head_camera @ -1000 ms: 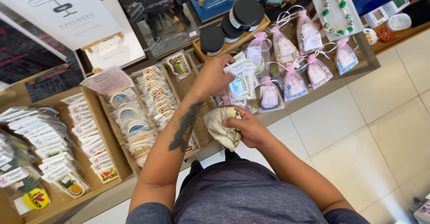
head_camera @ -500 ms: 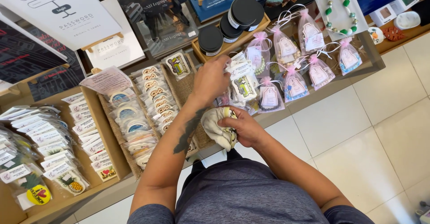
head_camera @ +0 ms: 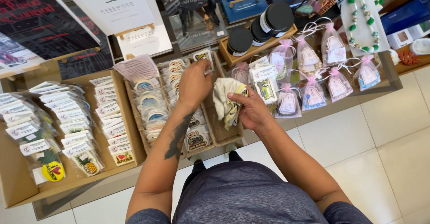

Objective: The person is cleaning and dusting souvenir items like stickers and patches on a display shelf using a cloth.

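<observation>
— Looking from the left: your left hand (head_camera: 193, 81) is bent over the wicker basket (head_camera: 214, 130), fingers curled on a row of packaged souvenirs (head_camera: 179, 78), though I cannot tell whether it grips one. What is the right doing?

— Your right hand (head_camera: 251, 111) is clenched on the crumpled cloth (head_camera: 227, 99), which hangs over the basket's right half, just beside the left hand.

— How would you handle it well?

— I would judge: hold the cloth bunched and clear of the packets, and steady the row with the left.

— And around you?

— A wooden display table (head_camera: 13, 179): sticker packs (head_camera: 71, 130) at the left, black-lidded jars (head_camera: 262, 27) far, pink gift pouches (head_camera: 313, 67) at the right, pale floor tiles (head_camera: 380, 148) near.
</observation>
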